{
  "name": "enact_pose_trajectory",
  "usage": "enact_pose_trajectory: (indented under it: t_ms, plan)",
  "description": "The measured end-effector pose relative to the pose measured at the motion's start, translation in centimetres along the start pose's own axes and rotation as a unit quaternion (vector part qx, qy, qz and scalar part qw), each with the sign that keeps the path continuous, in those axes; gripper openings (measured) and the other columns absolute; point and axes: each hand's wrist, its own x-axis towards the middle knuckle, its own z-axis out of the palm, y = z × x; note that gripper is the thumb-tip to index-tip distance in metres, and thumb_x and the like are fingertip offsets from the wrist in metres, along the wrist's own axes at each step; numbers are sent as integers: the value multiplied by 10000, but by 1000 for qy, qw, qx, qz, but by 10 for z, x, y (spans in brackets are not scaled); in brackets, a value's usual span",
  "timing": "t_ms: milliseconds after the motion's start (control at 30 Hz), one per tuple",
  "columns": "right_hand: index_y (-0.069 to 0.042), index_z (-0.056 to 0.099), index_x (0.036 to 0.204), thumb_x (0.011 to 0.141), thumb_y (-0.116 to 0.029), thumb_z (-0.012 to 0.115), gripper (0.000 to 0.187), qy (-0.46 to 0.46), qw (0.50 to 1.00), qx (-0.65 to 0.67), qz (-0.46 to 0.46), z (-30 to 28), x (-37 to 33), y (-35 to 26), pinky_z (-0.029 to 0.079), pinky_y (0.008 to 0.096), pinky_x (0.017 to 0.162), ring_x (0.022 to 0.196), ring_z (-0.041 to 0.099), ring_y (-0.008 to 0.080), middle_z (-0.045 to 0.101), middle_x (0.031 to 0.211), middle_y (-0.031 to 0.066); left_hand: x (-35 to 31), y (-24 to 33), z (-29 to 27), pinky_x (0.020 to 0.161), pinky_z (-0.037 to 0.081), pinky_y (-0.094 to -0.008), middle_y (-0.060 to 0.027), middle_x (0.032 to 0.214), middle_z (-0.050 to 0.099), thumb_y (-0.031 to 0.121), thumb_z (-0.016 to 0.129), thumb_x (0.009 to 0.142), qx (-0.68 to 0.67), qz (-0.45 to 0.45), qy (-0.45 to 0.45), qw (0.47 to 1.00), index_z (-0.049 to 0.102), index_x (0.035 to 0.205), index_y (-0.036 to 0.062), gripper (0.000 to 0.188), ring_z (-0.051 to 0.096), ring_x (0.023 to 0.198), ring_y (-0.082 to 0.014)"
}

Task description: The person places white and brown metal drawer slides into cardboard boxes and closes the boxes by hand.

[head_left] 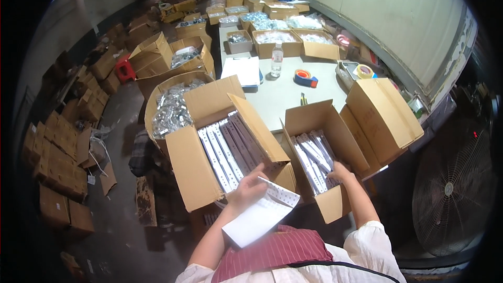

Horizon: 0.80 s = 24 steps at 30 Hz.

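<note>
On the pale table [272, 100] before me — an upright clear plastic water bottle [276, 63] between white paper [240, 71] and a blue tape dispenser [309, 80]; to my right, a caged fan [448, 191]; to my left, a red plastic stool [124, 68].

- Papers [241, 71], a bottle [276, 61] and a tape dispenser [306, 78] are borne by the table [272, 99]
- Its far end is crowded with boxes [277, 49]
- Cartons [62, 139] are stacked on the floor [121, 131]

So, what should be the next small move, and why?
Probably lift one long silvery perforated metal-looking strip with the right hand: that hand is at the strips inside the open brown cardboard box, while the left hand holds a white paper sheet.
</note>
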Motion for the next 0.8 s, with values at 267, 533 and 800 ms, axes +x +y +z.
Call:
enact_pose_trajectory:
  t_ms: [267, 533, 800]
  plan:
    - [80, 644, 1015, 705, -217, 783, 451, -28, 992, 78, 100, -38, -15, -44, 524, 344, 780, 841, 670, 244, 690, 874, 145, -12, -5, -10, 1170, 174, -471, -341, 1566, 175, 208, 631, 861, 58, 5, -30, 998, 670, 961, 45, 195, 95, 1500, -417]
    - [-20, 587, 804, 722, -23, 623, 90, 110, 970, 208, 55, -111, -19, -59, 474, 320, 493, 538, 578, 166, 592, 657, 55, -2, 1, 5, 1072, 308, -387, -329, 1419, 455, 254, 694, 866, 143, 18, -40, 989, 665, 951, 76, 200, 414, 1352, -261]
    - [-23, 574, 886, 868, -114, 679, 140, 99, 934, 327, 105, -66, -12, -113, 417, 285, 416, 469, 530, 133, 556, 645, 40, -6, 1, 0, 1169, 115, -559, -416, 1523, 165, 221, 611, 892, 182, 61, -67, 979, 637, 993, 47, 204, 41, 1485, -478]
